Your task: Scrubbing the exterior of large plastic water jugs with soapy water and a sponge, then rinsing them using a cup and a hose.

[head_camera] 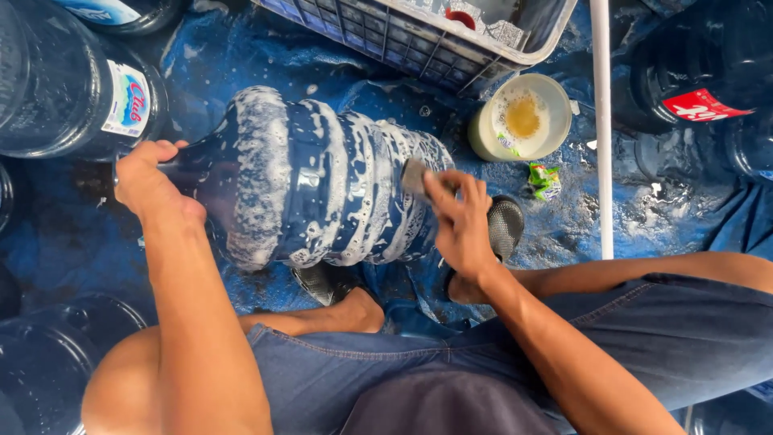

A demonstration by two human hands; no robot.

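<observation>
Soapy blue water jug [322,181] lying sideways, neck pointing left; hands gripping.

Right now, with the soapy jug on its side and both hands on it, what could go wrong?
1. The big blue jug is coated in suds, and the left hand grips only its neck end; it could slip or roll.
2. The right hand scrubs with a small pad close to the cream bowl of yellowish liquid; a wide stroke might tip it.
3. The blue floor sheet looks wet and soapy around the dark shoes, so footing may slide.
</observation>
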